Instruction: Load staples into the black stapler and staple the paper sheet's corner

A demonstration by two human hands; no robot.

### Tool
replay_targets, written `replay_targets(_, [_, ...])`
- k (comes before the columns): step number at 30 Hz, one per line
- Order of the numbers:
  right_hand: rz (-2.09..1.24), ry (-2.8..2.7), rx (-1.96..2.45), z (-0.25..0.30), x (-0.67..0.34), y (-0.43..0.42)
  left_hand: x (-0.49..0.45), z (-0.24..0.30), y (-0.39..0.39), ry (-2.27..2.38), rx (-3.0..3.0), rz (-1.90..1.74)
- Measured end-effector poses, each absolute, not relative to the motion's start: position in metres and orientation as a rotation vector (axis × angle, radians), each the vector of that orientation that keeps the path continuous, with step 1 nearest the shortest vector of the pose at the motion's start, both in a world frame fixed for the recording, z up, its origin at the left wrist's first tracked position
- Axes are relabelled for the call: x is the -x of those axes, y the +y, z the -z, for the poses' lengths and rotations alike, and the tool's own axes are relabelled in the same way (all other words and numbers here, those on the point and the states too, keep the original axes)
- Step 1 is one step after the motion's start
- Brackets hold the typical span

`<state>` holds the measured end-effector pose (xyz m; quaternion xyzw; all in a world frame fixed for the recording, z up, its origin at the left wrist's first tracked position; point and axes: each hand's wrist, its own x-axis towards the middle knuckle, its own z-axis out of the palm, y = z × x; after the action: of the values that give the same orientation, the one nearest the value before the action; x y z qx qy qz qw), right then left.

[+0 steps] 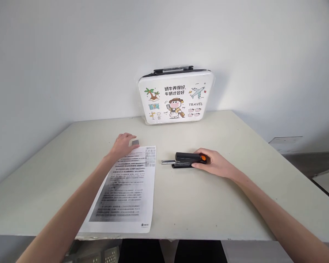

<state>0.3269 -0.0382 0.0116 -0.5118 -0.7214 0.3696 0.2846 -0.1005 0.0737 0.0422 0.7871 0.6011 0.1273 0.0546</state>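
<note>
My right hand (pixel 212 162) is wrapped round the rear of a black stapler (pixel 188 157) with an orange part by my fingers. A thin metal tray (pixel 167 162) juts from the stapler's left end. At the top edge of the printed sheets my left hand (pixel 124 144) has thumb and index finger on either side of a small grey block of staples (pixel 135 142). The printed paper (pixel 126 193) lies flat beneath my left forearm, its lower edge near the front of the table.
A white case (pixel 178 96) with cartoon prints and a black handle leans against the wall at the back of the pale table (pixel 197 204). My legs show below the table's front edge.
</note>
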Motion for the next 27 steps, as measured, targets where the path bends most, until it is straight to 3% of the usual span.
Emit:
replay_targets(19, [-0.992, -1.954, 1.349, -0.009, -0.328, -0.04, 0.064, -0.026, 0.083, 1.976, -2.307, -0.436])
replay_targets(27, [-1.006, -1.956, 1.332, -0.009, -0.328, -0.04, 0.085, -0.05, 0.09, 1.71, -2.21, -0.192])
